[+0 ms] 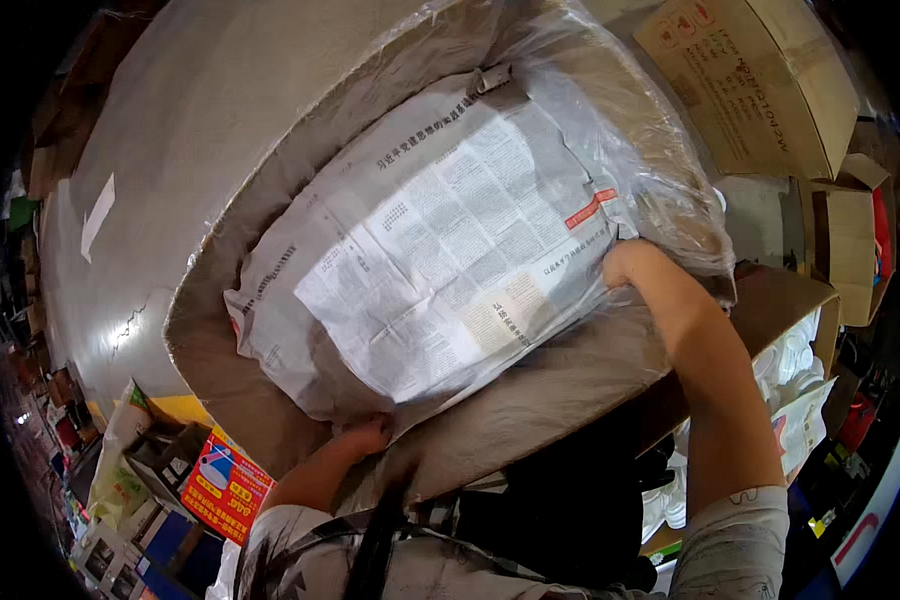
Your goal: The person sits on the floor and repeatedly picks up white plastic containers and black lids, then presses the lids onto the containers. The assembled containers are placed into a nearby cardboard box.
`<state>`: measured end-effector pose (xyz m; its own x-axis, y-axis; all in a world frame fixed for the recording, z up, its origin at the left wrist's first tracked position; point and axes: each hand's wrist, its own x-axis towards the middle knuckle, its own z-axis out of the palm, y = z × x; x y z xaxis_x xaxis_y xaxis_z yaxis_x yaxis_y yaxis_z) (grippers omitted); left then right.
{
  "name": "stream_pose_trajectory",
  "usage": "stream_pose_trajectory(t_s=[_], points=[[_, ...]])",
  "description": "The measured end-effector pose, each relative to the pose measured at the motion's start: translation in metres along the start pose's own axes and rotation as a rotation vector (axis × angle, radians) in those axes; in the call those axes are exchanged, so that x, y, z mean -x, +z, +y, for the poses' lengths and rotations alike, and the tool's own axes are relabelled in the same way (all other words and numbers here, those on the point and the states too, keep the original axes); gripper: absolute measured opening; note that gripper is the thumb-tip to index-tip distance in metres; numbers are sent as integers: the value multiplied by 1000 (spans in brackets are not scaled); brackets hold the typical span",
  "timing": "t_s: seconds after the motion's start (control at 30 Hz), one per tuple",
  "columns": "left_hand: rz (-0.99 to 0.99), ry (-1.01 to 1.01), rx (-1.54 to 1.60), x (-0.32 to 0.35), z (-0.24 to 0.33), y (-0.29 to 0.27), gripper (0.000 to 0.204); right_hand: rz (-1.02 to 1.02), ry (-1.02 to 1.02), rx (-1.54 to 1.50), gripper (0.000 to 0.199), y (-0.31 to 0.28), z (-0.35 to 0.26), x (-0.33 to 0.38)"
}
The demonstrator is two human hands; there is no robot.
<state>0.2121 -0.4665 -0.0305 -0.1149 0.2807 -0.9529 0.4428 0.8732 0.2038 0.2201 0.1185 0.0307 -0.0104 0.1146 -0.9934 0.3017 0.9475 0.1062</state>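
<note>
A large open cardboard box (300, 150), lined with clear plastic, stands before me. Spread newspaper sheets (440, 215) cover what lies inside, so the contents are hidden. My right hand (627, 263) reaches over the near side to the right edge of the newspaper, its fingers curled there and partly hidden. At the near left edge of the newspaper, my left hand (367, 437) is down inside the box wall, closed at the paper's border. Both hands touch the newspaper, which is creased and a little rumpled round its rim.
Loose clear plastic film (670, 190) hangs over the box's right side. Beyond it stands a printed cardboard carton (740, 90), with a smaller open carton (850, 250) nearer. White items (795, 360) fill a box at my right. A red and yellow printed box (225, 485) lies at lower left.
</note>
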Motion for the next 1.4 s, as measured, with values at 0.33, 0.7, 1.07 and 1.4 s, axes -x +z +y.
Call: stream_pose_trajectory(t_s=[0.33,0.7,1.07,1.4], points=[[553,433,154,45,143,-175,19,823,-409,-209,30,5,-37,157],[742,-50,-376,-28,91,-155,107,1359,302,-1583,21,358,-98,313],[1263,670,-97,13,146,-207,73,1410,429,-1581,22,504,-233,353],[369,1530,276,272,389,-75,27,1476,352,-1565,28,541,-191,313]])
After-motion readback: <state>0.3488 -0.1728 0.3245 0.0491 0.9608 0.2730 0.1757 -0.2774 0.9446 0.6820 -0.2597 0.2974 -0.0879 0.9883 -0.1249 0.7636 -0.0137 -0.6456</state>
